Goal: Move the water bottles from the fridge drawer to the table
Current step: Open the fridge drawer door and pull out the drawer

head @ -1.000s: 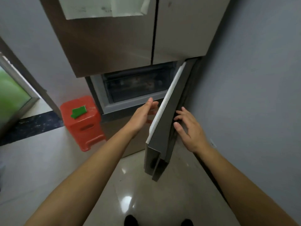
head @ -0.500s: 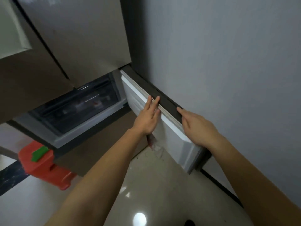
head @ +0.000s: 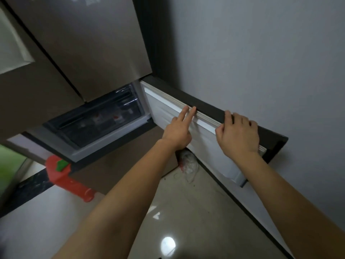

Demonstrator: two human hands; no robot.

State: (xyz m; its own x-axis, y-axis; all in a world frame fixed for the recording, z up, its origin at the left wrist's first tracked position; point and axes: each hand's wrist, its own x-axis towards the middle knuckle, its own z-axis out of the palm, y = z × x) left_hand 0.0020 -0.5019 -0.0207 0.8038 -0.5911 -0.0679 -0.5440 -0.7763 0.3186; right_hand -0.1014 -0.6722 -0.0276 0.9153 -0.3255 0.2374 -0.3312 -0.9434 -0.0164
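Observation:
The fridge's lower right door (head: 207, 146) stands swung wide, its white inner side facing me and its outer side near the wall. My right hand (head: 238, 136) grips the door's top edge with fingers curled over it. Two straight fingers of my left hand (head: 178, 130) touch the door's seal just left of that. Inside the opening sits a dark see-through fridge drawer (head: 97, 122), pushed in. Water bottles (head: 116, 118) with red marks show dimly through its front.
A grey wall (head: 261, 53) runs close behind the open door on the right. A red plastic stool (head: 63, 176) stands left of the fridge. A crumpled plastic bag (head: 188, 164) lies on the glossy tiled floor (head: 186, 212) under the door. The upper fridge doors (head: 89, 43) are closed.
The lower door has swung from half open to nearly flat against the wall. My right hand moved from the door's outer face onto its top edge; my left hand followed the door.

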